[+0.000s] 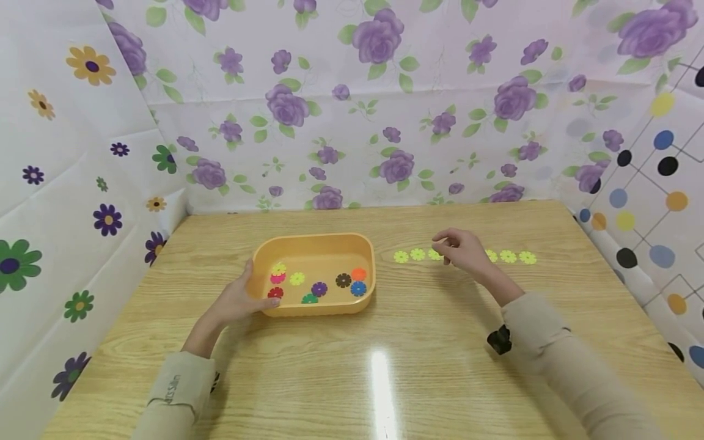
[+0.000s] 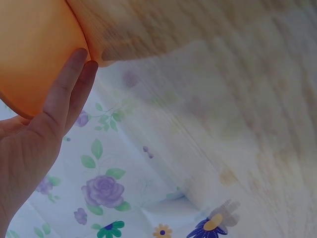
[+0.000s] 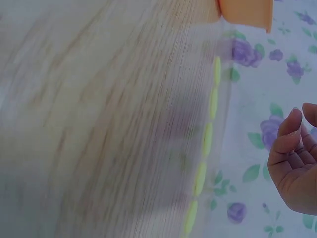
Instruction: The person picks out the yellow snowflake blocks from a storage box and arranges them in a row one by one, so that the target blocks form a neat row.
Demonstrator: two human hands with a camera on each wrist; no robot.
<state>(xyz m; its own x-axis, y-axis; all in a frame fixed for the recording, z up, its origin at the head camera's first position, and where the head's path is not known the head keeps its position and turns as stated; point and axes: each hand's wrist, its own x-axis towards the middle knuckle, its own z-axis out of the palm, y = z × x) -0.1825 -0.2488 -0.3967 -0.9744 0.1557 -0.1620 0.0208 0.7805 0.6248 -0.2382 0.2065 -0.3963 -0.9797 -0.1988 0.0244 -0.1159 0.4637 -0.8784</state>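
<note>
My left hand (image 1: 235,300) grips the left end of a yellow-orange plastic tray (image 1: 316,310), thumb over the near rim and fingers against the outside wall. Inside lie notched plastic discs: a purple disc (image 1: 319,289), a black disc (image 1: 343,280), a blue disc (image 1: 359,288), an orange disc (image 1: 359,274), plus red, pink, green and yellow ones. My right hand (image 1: 464,249) hovers over a row of yellow notched discs (image 1: 401,257), its fingers loosely curled. No object shows between its fingertips in the right wrist view, where the yellow discs (image 3: 207,139) stretch in a line. The hand hides the row's middle.
The wooden table (image 1: 308,379) carries the tray left of centre and the disc row to its right. A floral sheet (image 1: 341,146) hangs along the back edge. Patterned sheets stand at both sides. Light glares off the table's front part.
</note>
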